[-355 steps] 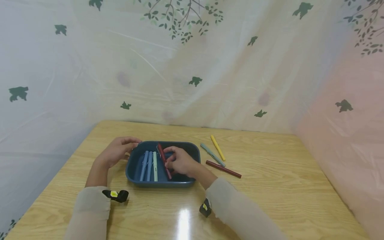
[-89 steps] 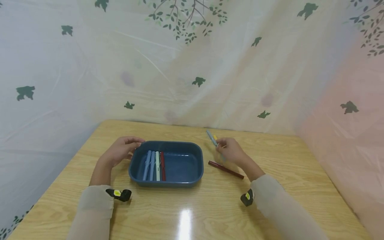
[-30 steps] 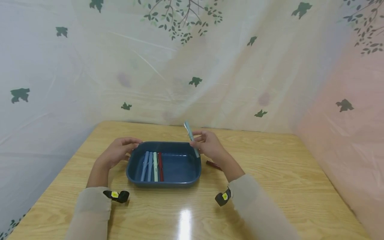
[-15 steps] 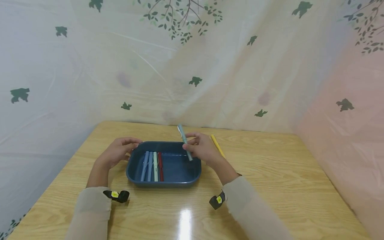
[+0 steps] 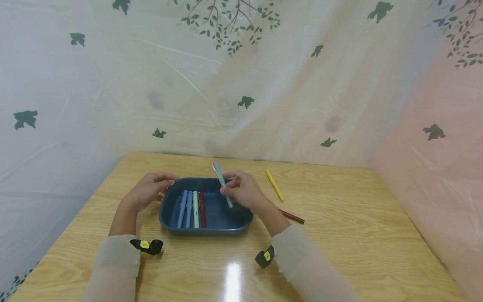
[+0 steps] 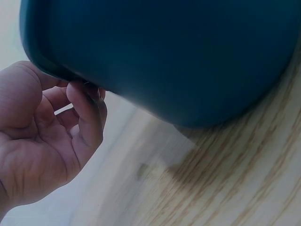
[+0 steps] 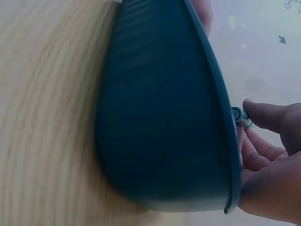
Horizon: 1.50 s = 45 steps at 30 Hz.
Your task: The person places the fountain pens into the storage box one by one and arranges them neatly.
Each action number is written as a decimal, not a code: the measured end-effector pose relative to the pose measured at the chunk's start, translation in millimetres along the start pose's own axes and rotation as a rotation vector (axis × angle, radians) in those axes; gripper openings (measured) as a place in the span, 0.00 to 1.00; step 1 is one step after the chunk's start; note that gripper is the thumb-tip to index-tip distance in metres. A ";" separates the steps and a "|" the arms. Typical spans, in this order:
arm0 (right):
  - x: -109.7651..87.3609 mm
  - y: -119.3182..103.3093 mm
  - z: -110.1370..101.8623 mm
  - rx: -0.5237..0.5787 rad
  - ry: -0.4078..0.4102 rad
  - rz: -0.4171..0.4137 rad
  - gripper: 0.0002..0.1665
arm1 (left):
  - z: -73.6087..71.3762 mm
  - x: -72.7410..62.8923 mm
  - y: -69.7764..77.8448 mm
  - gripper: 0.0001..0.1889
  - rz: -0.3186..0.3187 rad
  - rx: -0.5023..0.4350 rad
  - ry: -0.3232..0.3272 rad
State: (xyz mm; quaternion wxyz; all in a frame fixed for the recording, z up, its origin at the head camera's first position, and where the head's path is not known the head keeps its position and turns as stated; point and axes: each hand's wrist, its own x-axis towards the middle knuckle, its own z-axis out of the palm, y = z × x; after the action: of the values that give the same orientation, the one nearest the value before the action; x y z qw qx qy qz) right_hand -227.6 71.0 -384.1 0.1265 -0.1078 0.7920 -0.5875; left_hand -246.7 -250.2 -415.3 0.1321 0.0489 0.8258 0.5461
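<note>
Pen (image 5: 219,173), grey-green, pinched by your right grip (image 5: 243,191), slants over the blue tray (image 5: 205,232); your left grip (image 5: 147,193) clasps the tray's far-left corner, and four pens (image 5: 196,209) line up inside.

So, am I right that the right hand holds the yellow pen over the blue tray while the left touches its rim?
Nearly: the head view shows the right hand holding a grey-green pen over the blue tray, the left hand touching its rim; the yellow pen lies on the table.
</note>
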 end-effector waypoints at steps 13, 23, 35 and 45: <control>-1.2 6.5 20.2 -0.036 -0.042 0.042 0.22 | -0.1 -1.4 0.7 0.20 0.012 0.006 0.000; 1.6 15.5 31.2 -0.031 -0.092 0.074 0.25 | -0.4 0.6 -0.1 0.20 0.009 0.004 0.000; 3.1 18.4 36.6 -0.077 -0.170 0.140 0.29 | -0.6 -1.1 1.9 0.20 0.007 0.021 -0.003; 5.8 19.5 43.6 -0.136 -0.196 0.199 0.30 | -0.6 1.0 0.1 0.21 0.003 0.015 -0.006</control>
State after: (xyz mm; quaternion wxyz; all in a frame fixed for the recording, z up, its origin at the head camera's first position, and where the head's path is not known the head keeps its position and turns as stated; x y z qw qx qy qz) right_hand -219.3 35.4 -415.3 0.2529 -0.0939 0.8205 -0.5039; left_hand -247.8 -250.5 -415.2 0.1336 0.0526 0.8292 0.5401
